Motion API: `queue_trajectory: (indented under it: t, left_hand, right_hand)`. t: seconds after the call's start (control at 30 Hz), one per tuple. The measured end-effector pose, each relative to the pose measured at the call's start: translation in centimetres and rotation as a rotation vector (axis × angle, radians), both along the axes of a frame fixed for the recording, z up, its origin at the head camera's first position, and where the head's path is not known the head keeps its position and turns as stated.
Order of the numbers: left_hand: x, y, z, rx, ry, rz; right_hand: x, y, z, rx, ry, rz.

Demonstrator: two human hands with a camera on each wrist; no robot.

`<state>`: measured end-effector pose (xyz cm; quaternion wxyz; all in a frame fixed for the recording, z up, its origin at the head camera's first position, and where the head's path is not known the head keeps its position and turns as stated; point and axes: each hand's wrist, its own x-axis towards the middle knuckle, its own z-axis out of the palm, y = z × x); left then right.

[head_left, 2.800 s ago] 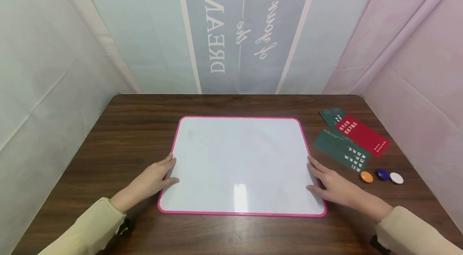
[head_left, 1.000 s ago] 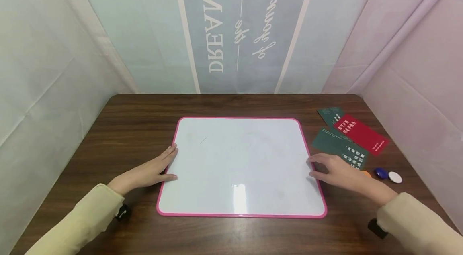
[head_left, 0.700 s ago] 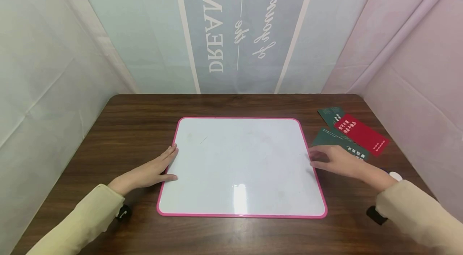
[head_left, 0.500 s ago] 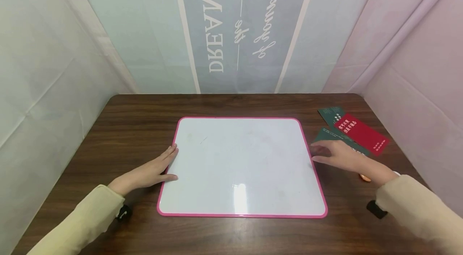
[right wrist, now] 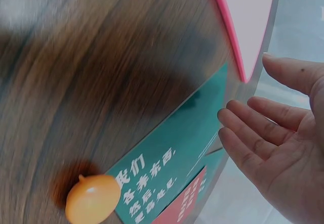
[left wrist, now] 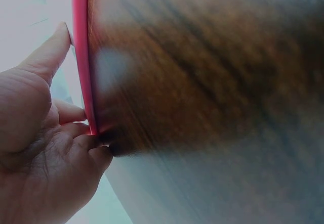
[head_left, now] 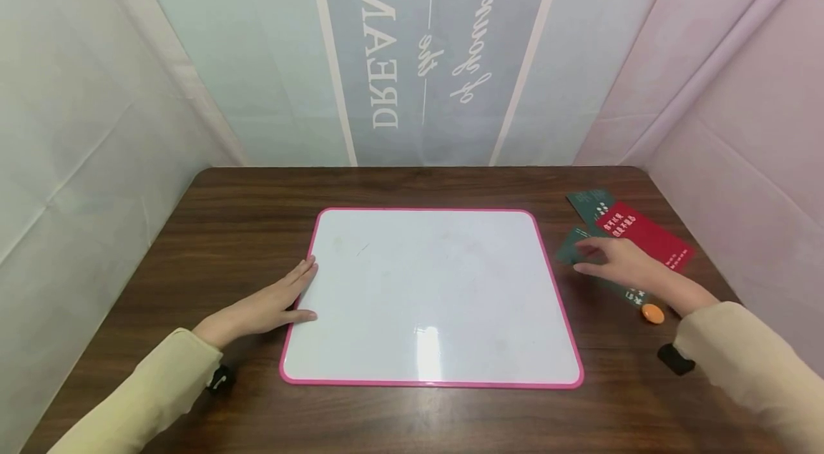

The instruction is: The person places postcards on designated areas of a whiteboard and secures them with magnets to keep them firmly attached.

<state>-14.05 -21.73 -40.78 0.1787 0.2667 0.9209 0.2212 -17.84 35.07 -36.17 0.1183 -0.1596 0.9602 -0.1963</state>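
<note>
A whiteboard (head_left: 425, 282) with a pink rim lies on the brown table. My left hand (head_left: 273, 305) rests at its left edge, thumb over the white face and the other fingers against the rim. My right hand (head_left: 618, 261) is held over the lower green card (head_left: 568, 249), to the right of the board, with nothing in it. In the right wrist view its loosely bent fingers and thumb stand apart above the green card (right wrist: 177, 133). A red card (head_left: 651, 231) lies behind that hand, partly over a second green card (head_left: 587, 202).
An orange round button-like piece (head_left: 653, 313) sits by the near corner of the lower green card. The right forearm hides the blue and white round pieces. Pale curtains (head_left: 257, 82) surround the table (head_left: 425, 186) at the back and sides.
My right hand has left the board's right edge and moved right and away from me, over the cards. The orange piece is uncovered again. The left hand has shifted slightly; the board barely differs.
</note>
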Motion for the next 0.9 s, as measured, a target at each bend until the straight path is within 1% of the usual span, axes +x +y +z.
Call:
queue_trajectory:
  t: [0.1, 0.33, 0.5, 0.63, 0.8, 0.9]
  left_hand:
    - [0.0, 0.0, 0.0, -0.005, -0.009, 0.006]
    - [0.0, 0.0, 0.0, 0.003, 0.012, -0.005]
    - [0.0, -0.1, 0.0, -0.006, 0.001, 0.000]
    - [0.0, -0.1, -0.1, -0.010, 0.006, -0.001]
    - [0.1, -0.1, 0.0, -0.006, 0.014, -0.005]
    - [0.1, 0.0, 0.1, -0.005, 0.010, -0.007]
  right_hand:
    - [-0.3, 0.6, -0.1, 0.014, 0.000, -0.017]
    - [-1.1, 1.8, -0.3, 0.051, -0.006, -0.056]
    - [-1.6, 2.3, -0.4, 0.075, -0.014, -0.081]
    - [-1.8, 2.7, -0.5, 0.084, -0.009, -0.083]
    - [-2.0, 3.3, -1.0, 0.114, 0.007, -0.080]
    - [-2.1, 3.7, -1.3, 0.129, -0.004, -0.087]
